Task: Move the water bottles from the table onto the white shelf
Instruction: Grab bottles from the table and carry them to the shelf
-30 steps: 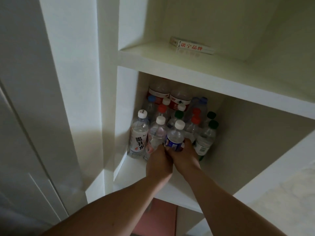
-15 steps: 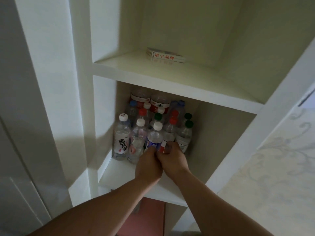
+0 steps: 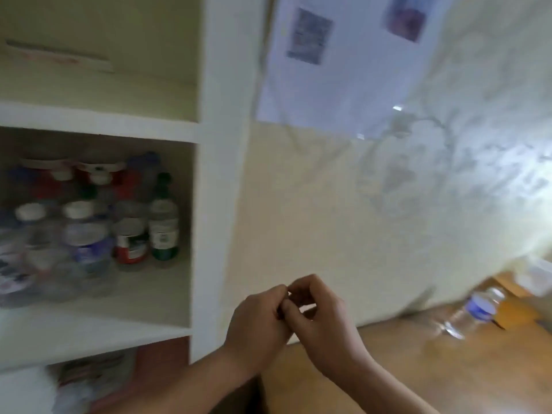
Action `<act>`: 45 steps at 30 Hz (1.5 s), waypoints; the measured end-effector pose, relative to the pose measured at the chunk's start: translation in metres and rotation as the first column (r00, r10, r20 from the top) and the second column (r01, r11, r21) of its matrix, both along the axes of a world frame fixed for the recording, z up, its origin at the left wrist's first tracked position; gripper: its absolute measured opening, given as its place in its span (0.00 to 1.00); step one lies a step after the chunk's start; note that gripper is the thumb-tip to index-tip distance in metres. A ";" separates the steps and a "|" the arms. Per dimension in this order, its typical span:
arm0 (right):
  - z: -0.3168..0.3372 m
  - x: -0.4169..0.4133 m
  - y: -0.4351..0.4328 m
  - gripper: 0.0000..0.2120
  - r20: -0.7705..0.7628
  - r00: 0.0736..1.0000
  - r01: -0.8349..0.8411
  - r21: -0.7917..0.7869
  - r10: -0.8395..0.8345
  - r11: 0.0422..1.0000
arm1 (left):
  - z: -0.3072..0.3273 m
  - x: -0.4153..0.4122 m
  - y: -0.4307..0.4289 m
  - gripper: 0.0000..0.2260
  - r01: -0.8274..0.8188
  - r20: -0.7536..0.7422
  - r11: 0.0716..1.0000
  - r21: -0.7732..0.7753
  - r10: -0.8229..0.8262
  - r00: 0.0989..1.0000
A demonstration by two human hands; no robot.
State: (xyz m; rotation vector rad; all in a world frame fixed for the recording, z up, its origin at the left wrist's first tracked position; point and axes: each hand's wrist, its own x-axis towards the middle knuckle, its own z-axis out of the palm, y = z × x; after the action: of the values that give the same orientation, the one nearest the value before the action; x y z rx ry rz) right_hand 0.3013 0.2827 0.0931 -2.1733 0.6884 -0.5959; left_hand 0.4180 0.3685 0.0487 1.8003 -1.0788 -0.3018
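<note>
Head view is smeared by motion, so no label writing can be read. Water bottles point(image 3: 86, 249) crowd the middle compartment of the white shelf point(image 3: 215, 204): white caps in front, then a blue, a red and a green label, the green nearest the shelf's right upright. Well right of the shelf, one blue-labelled bottle point(image 3: 472, 312) lies tilted on the wooden table point(image 3: 418, 369). Just right of the shelf, the left hand point(image 3: 260, 318) and right hand point(image 3: 325, 321) meet, fingers curled, fingertips touching, nothing visibly held. Patterned cream wallpaper point(image 3: 328, 219) runs rightward from the shelf.
</note>
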 end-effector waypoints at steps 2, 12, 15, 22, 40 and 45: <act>-0.017 -0.045 -0.040 0.03 -0.051 0.997 0.064 0.002 -0.064 0.998 | -0.010 -0.035 -0.043 0.10 0.075 0.080 0.990 0.117 -0.085 0.993; -0.104 -0.291 -0.257 0.17 -0.234 0.860 0.463 -0.015 -0.453 0.886 | -0.060 -0.226 -0.285 0.19 0.229 0.072 0.919 0.322 -0.265 0.962; -0.131 -0.358 -0.329 0.20 -0.321 0.786 0.548 -0.032 -0.528 0.836 | -0.074 -0.273 -0.355 0.18 0.188 0.051 0.912 0.365 -0.222 0.974; -0.169 -0.410 -0.469 0.21 -0.441 0.703 0.611 -0.026 -0.558 0.791 | -0.117 -0.319 -0.487 0.32 0.331 -0.064 0.815 0.476 -0.344 0.937; -0.213 -0.341 -0.572 0.29 -0.157 0.781 0.623 0.143 -0.604 0.769 | -0.161 -0.324 -0.574 0.39 0.240 0.000 0.766 0.597 -0.299 0.954; -0.208 -0.338 -0.550 0.29 -0.147 0.801 0.598 0.155 -0.581 0.786 | -0.155 -0.318 -0.554 0.40 0.262 0.017 0.757 0.598 -0.338 0.941</act>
State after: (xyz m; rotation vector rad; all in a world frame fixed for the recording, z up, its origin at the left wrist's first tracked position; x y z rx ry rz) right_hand -0.0369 -0.2670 -0.1153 -1.7885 1.4471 -0.7091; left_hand 0.1000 -0.1857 -0.1059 2.2047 -1.4855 -0.8072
